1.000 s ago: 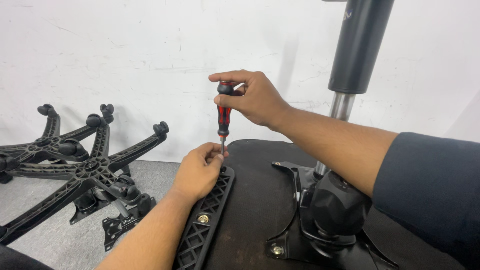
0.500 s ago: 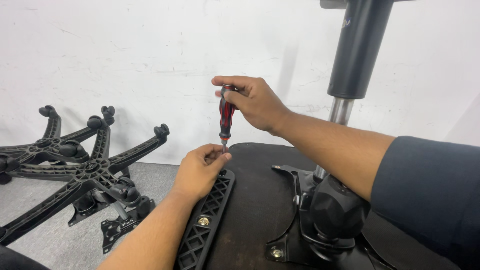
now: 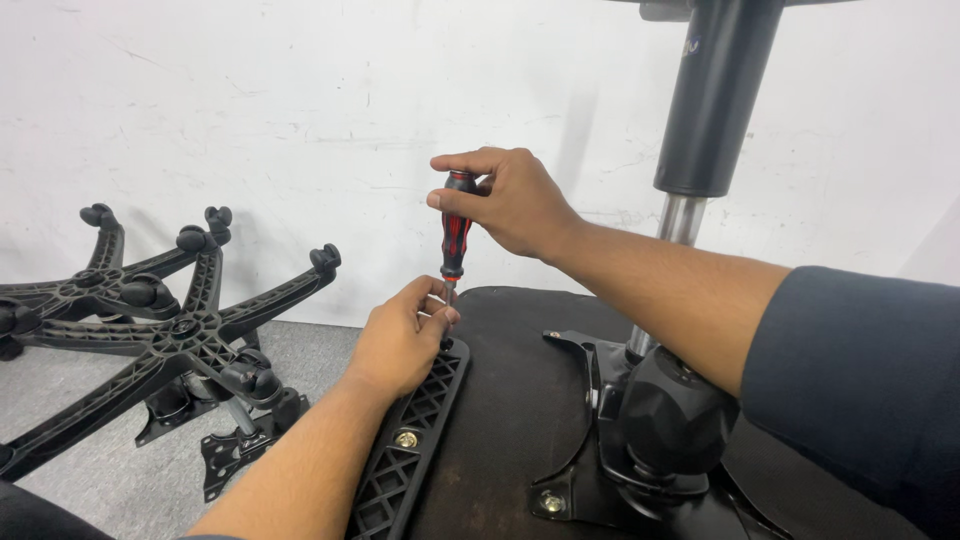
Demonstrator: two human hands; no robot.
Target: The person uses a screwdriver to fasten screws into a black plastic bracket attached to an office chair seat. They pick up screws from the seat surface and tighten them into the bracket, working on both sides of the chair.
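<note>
Head view — white wall (image 3: pixel 250 100), grey floor (image 3: pixel 100 470).

Open seat underside (image 3: pixel 520 400) between ribbed bracket (image 3: pixel 405 455) and mechanism (image 3: pixel 660 420) — gas column (image 3: pixel 715 100) right.

Place: we take this for a plain furniture-assembly workshop.
Wall: we see a bare, scuffed white wall (image 3: pixel 300 100).
Floor: we see grey carpet (image 3: pixel 100 470).
Parts: we count black star-shaped chair bases (image 3: pixel 190 330) stacked beside an upturned chair seat (image 3: pixel 520 400).

scuffed white wall (image 3: pixel 250 100), grey carpet floor (image 3: pixel 90 490)
</note>
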